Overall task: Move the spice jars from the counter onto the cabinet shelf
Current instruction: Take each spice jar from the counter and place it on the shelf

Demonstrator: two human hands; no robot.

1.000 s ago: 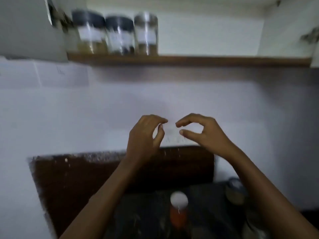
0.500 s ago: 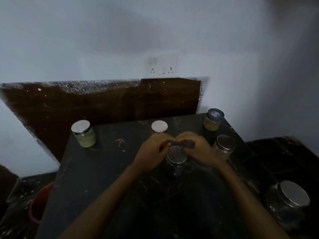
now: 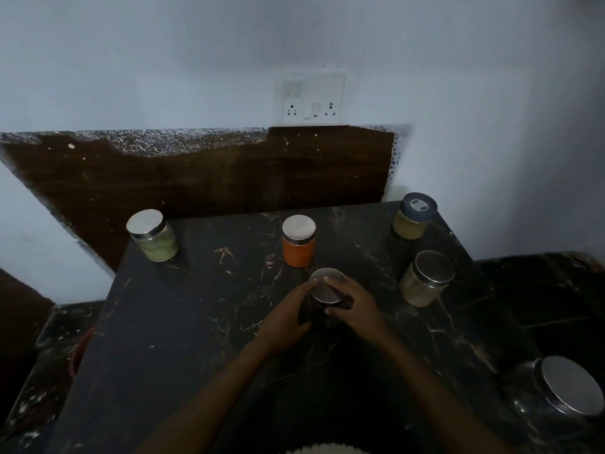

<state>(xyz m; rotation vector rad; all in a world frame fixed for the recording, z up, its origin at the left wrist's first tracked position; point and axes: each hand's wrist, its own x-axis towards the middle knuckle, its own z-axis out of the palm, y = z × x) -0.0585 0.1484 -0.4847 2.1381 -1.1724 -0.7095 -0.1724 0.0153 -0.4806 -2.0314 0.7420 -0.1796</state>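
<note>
Here both hands are closing around one dark jar [image 3: 322,298] on the black marbled bench [image 3: 203,322] — the left hand [image 3: 288,317] is wrapping its left side, the right hand [image 3: 355,309] its right side, with fingertips [image 3: 329,283] reaching up to the rim of the silver lid [image 3: 327,285]. So the grip is clamped on this jar from two sides; whether the jar's base is touching the bench or just off it, I cannot tell, since the hands are hiding it.

Just beyond the grip, an orange jar [image 3: 299,242] is standing upright under a pale metal lid. Farther out and to the left of the grip, a jar of greenish contents [image 3: 154,235] is sitting near the bench's back corner, in front of the brown backsplash panel [image 3: 196,178]. To the right of the grip, well apart from the hands, a jar of beige powder [image 3: 425,278] is standing, and beyond it a yellow-filled jar with a dark blue lid [image 3: 414,216] is sitting at the far right corner. Nearer than the grip and far off to the right, a large clear jar [image 3: 559,393] with a wide metal lid is resting at the bench's edge — it looks tilted, though the wide lens may be doing that. A white socket plate [image 3: 312,98] is sitting on the wall above the backsplash
</note>
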